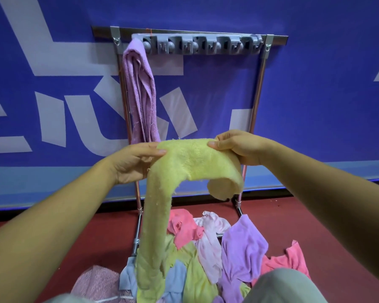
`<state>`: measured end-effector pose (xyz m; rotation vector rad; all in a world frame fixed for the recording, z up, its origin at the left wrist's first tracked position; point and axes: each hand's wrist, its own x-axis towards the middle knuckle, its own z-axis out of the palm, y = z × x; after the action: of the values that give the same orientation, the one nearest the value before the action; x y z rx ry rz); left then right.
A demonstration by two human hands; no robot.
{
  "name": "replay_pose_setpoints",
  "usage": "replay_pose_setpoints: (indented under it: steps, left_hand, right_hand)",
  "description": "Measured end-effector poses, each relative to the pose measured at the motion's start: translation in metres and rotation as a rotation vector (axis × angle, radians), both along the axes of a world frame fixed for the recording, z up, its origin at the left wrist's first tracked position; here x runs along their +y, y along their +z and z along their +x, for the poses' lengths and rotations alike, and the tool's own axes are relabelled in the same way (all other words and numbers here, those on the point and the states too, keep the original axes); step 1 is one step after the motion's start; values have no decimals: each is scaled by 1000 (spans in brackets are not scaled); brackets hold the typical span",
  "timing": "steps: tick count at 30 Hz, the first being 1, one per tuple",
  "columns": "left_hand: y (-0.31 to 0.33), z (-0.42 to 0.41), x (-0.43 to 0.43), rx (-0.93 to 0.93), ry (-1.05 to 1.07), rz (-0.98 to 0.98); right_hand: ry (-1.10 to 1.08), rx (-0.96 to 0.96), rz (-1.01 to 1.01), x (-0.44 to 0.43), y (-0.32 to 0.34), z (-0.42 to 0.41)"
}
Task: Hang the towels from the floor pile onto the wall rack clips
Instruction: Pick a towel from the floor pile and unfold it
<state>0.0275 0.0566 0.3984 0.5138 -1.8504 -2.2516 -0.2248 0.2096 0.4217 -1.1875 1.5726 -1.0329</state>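
- Left hand (134, 161): thumb on top of the yellow towel (190, 159), fingers curled beneath it, pinching the towel's left part.
- Right hand (239, 147): thumb pressed on the towel's upper edge, fingers curled under; grips the right part.
- Yellow towel: held up in front of the rack frame (257, 88), bunched lengthwise into a band. Long end hangs from the left hand down to the floor pile (208, 248); short end curls down below the right hand.
- Clip bar (201, 45): grey, mounted across the top of the frame, against the blue wall (315, 95).
- Purple towel (140, 92): hangs from the leftmost clip, folded, reaching just behind the left hand.
- Floor pile: pink, lilac, pale pink, green and light blue towels, heaped on the red floor (326, 219) at the frame's base.
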Motion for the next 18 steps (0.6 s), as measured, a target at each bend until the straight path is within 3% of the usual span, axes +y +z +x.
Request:
replay_pose_setpoints:
  steps: [4,9,18]
  left_hand:
    - [13,-3,2,59,47,-76]
    - [27,-13,10,19,-43,-174]
    - [28,-5,7,-144,-185,-352]
  right_hand:
    - [155,-58,79,3,-1,6]
    - [381,-204,57,0,9,32]
    - [374,-113,-13,-4,9,30]
